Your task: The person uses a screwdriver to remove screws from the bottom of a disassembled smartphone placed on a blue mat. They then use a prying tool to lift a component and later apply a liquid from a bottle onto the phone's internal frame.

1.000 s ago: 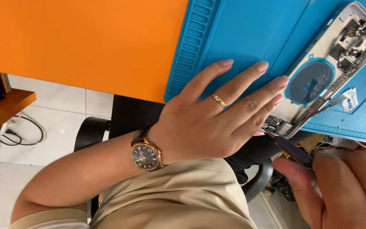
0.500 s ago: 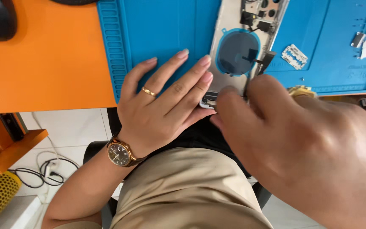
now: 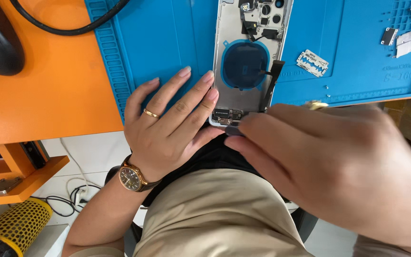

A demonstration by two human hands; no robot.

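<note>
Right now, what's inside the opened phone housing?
Inside the phone housing: a dark round coil, a black flex strip, camera cutouts. The right hand hides its bottom edge.

Razor blade (image 3: pixel 312 63) on blue mat (image 3: pixel 167 38); black cable (image 3: pixel 67 28) across orange surface (image 3: pixel 39 95); yellow perforated cylinder (image 3: pixel 17 223) on floor.

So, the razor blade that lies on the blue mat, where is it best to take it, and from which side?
Probably by its two short ends, coming from above. The razor blade lies flat on the blue mat, tilted, right of the opened phone housing; its long sides are the cutting edges, so fingers should avoid them.
</note>
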